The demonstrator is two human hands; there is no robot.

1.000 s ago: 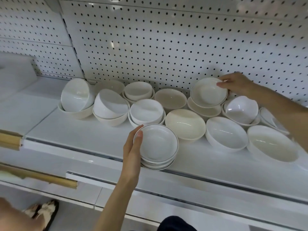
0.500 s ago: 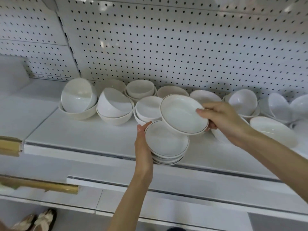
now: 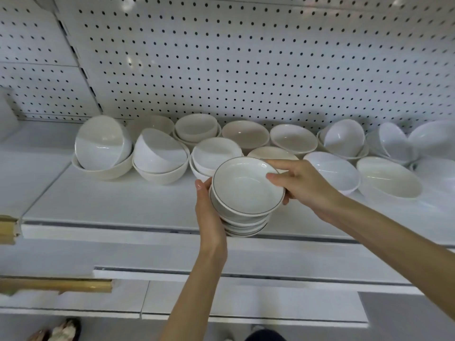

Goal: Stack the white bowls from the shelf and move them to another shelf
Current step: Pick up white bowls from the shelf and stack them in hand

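White and shallow, with a thin dark line round its rim, the top bowl (image 3: 247, 187) has come down onto the stack (image 3: 242, 226) at the front edge of the shelf (image 3: 110, 200). Half a second ago it hung tilted in the air over the pile, and a second ago it was at the back, against the pegboard (image 3: 246, 70). The right grip (image 3: 304, 187) has not let go. Its thumb lies over the right side of the rim and its fingers curl round the outside, pinching the bowl as it settles. From where I stand I cannot tell whether the bowl is fully seated or a touch proud of the one beneath. The left grip (image 3: 209, 212) cups the left flank of the stack, fingers wrapped round toward the back, steadying the pile on the shelf. So one more bowl is in — several dark rims now show one under another. Plenty of loose bowls (image 3: 332, 173) remain behind and to either side, some nested in pairs, some tipped on edge. By my reckoning the stacking is only partly done and the carry to another shelf has not begun. The sensible next thing is for the right grip to release and go back for another.
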